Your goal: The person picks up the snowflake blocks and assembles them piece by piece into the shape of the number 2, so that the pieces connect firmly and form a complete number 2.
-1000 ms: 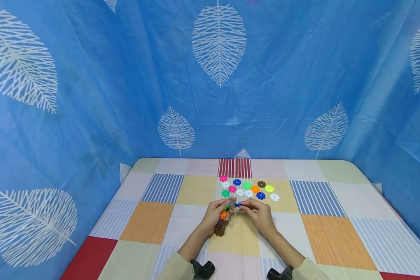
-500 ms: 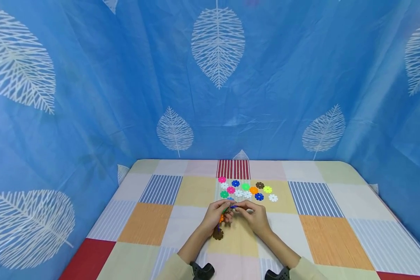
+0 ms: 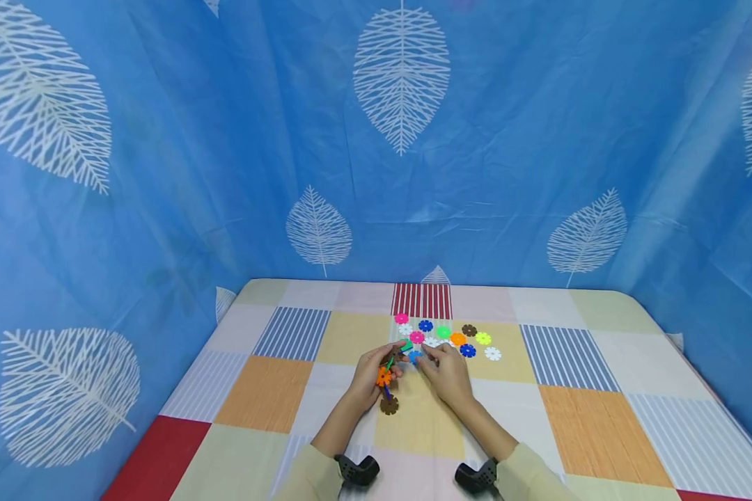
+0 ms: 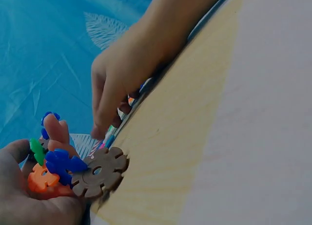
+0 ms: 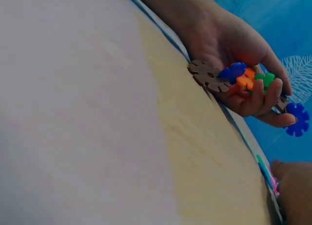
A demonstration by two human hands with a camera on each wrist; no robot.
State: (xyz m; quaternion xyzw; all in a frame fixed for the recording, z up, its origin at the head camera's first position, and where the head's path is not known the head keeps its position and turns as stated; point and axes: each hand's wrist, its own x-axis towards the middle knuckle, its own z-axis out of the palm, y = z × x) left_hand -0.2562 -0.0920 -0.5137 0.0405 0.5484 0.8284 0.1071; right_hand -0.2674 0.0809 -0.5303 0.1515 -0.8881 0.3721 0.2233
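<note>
My left hand (image 3: 365, 376) grips a chain of interlocked notched plastic discs. In the left wrist view it includes a brown disc (image 4: 100, 174) at the loose end, a blue disc (image 4: 63, 164), an orange disc (image 4: 43, 178) and a green disc (image 4: 36, 151). Past the fingertips, another blue disc (image 5: 297, 119) sticks out at the far end. My right hand (image 3: 448, 376) reaches down with fingers and thumb beside a light blue disc (image 3: 415, 356) on the table. No disc shows plainly between its fingertips, which are partly hidden in the wrist views.
Several loose discs lie beyond the hands, among them a pink disc (image 3: 416, 337), an orange disc (image 3: 458, 339), a yellow disc (image 3: 483, 338) and a white disc (image 3: 492, 353). The table has a patchwork cloth (image 3: 589, 431). A blue curtain (image 3: 476, 174) surrounds its far sides.
The hands were together at the chain's upper end, the right pinching a blue disc there. Now they are apart: the left has drawn back left with the chain, the right is down by the loose discs.
</note>
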